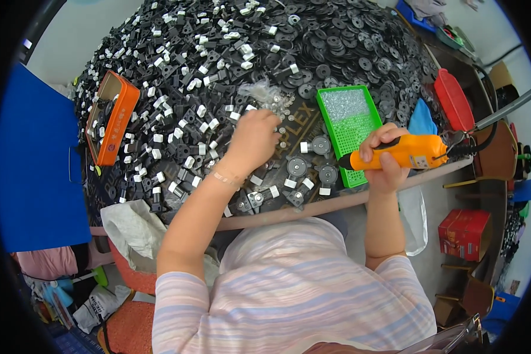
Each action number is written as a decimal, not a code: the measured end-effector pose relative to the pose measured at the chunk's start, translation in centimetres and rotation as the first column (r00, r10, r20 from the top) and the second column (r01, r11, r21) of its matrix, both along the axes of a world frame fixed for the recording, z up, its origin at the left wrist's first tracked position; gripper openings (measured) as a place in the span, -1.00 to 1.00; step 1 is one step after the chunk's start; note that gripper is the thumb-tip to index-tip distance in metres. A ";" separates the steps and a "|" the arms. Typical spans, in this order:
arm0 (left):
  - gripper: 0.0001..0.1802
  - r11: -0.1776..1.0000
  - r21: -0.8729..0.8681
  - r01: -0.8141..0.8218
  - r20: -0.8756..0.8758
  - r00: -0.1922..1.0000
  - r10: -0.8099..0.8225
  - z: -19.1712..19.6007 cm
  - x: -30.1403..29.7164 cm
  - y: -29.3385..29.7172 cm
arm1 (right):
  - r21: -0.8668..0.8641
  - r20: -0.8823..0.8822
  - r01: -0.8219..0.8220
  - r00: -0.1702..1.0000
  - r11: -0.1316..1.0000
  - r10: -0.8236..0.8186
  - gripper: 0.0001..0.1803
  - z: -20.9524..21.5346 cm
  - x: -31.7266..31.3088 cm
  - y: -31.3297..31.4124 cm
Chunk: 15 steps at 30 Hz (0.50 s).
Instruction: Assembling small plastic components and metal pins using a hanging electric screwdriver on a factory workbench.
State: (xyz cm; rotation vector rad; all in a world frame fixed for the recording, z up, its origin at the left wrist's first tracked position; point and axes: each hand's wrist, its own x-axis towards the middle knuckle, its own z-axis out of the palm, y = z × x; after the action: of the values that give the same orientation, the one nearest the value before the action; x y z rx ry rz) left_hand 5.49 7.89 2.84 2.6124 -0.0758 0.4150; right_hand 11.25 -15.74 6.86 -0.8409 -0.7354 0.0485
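“On the desk (307,121), the wheel pieces (297,167) lie just left of your green tray (355,180). What are your hands doing?”

“Your right grip (386,154) is wrapped around the orange power screwdriver (419,151), its dark nose pointing left over the tray's near left edge. Your left grip (255,138) is curled beside the small silver discs (288,100), near the clear plastic bag (258,91); whether your fingertips pinch anything, I cannot tell.”

“And the screws (345,105)?”

“Heaped in the tray's far half; the near half shows rows of holes. The bit is too small to read, so check whether it carries a screw before you leave the tray.”

“How would you keep it tidy?”

“I'd take one disc at a time, seat it flat, and steady the piece against the desk with your fingers clear of the bit. Bring the driver in upright, not slanted as you hold it now; a slanted start could strip the head.”
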 end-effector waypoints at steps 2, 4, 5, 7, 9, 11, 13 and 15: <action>-0.73 0.983 -0.176 0.047 -0.059 0.997 -0.058 -1.0 2.6 -1.1 | 0.000 0.013 0.015 1.000 1.000 -0.015 -0.74 0.0 0.0 -0.4; -0.69 0.947 -0.321 0.000 -0.140 0.989 -0.048 -2.0 5.7 -1.9 | -0.005 0.024 0.029 0.999 1.000 -0.029 -0.73 -0.2 -0.3 -0.7; -0.65 0.936 -0.347 -0.058 -0.196 0.981 -0.012 -2.7 7.2 -2.0 | -0.011 0.026 0.037 0.999 0.999 -0.037 -0.73 -0.3 -0.6 -0.9; -0.63 0.902 -0.378 -0.210 -0.235 0.964 0.126 -3.0 9.5 -2.8 | -0.012 0.015 0.055 0.998 0.998 -0.055 -0.73 -0.5 -0.8 -1.5; -0.63 0.892 -0.379 -0.247 -0.267 0.952 0.151 -3.6 11.6 -3.3 | -0.020 0.005 0.058 0.998 0.998 -0.058 -0.74 -0.7 -0.9 -2.1; -0.67 0.906 -0.343 -0.247 -0.194 0.963 0.189 -5.0 13.0 -3.3 | -0.020 -0.001 0.064 0.998 0.998 -0.064 -0.73 -0.7 -1.0 -2.3; -0.73 0.928 -0.291 -0.234 -0.129 0.970 0.204 -5.5 13.7 -3.2 | -0.016 0.004 0.080 0.997 0.997 -0.080 -0.72 -0.8 -0.9 -2.8; -0.78 0.939 -0.261 -0.224 -0.021 0.974 0.227 -5.6 13.5 -3.0 | -0.013 0.014 0.084 0.996 0.996 -0.084 -0.72 -0.5 -0.8 -3.0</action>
State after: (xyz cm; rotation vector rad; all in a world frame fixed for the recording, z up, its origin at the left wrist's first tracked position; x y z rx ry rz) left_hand 19.03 4.87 -2.72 2.3629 0.2623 0.4815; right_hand 10.44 -18.71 6.32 -0.8849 -0.7125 -0.0274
